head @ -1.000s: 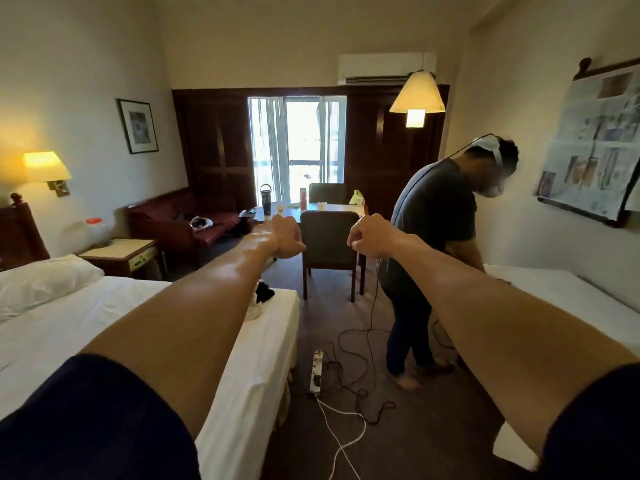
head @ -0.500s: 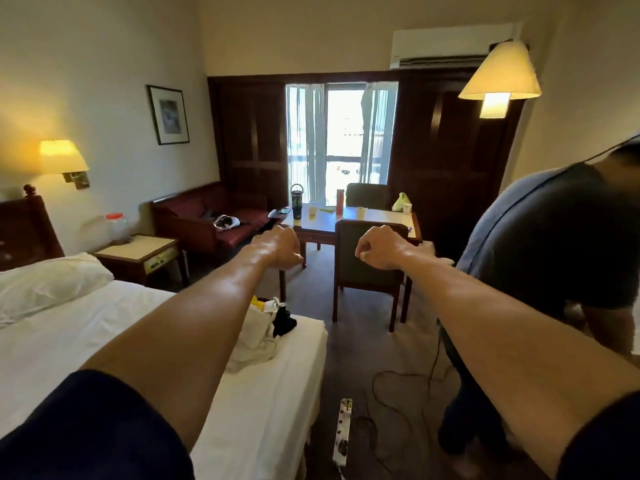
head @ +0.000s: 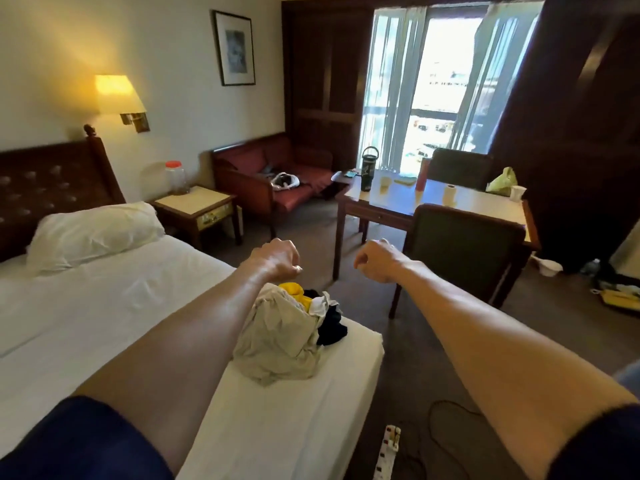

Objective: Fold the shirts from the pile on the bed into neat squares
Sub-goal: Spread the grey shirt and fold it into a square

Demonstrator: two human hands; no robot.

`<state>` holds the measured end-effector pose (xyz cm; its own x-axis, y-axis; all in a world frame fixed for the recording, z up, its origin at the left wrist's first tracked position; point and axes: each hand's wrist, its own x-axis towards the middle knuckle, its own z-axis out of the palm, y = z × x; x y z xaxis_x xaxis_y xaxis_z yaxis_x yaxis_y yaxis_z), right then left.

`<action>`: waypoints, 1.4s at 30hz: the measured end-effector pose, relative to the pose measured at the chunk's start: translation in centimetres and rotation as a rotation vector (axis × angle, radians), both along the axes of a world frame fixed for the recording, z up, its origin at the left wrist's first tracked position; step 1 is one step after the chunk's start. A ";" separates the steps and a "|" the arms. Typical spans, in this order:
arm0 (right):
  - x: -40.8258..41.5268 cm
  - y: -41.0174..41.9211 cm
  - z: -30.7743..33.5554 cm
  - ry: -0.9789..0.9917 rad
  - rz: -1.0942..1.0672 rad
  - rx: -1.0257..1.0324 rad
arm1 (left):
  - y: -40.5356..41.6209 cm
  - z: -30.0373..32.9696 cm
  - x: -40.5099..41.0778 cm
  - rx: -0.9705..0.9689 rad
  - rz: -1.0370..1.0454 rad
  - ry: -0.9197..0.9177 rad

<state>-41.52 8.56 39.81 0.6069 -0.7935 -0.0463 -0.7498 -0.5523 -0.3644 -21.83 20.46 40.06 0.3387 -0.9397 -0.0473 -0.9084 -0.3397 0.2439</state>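
The pile of shirts (head: pixel 289 336) lies on the bed (head: pixel 104 317) near its foot corner, and the pillow (head: pixel 93 233) lies at the head end. Both hands, left grip (head: pixel 277 259) and right grip (head: pixel 375 261), hang past the pile. The nightstand (head: pixel 197 211) stands beside the pillow, with the sofa (head: pixel 273 178) behind it and the desk (head: pixel 436 206) to the right.
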 end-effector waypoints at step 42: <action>30.7 -25.9 -36.6 -0.245 0.284 0.421 | -21.3 -42.5 17.5 -0.115 0.510 0.591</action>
<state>-10.79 -17.30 3.17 0.8270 -0.5406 -0.1543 -0.4583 -0.4892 -0.7421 -4.32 -0.89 -2.42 0.6786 -0.6849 -0.2655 -0.3561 -0.6229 0.6966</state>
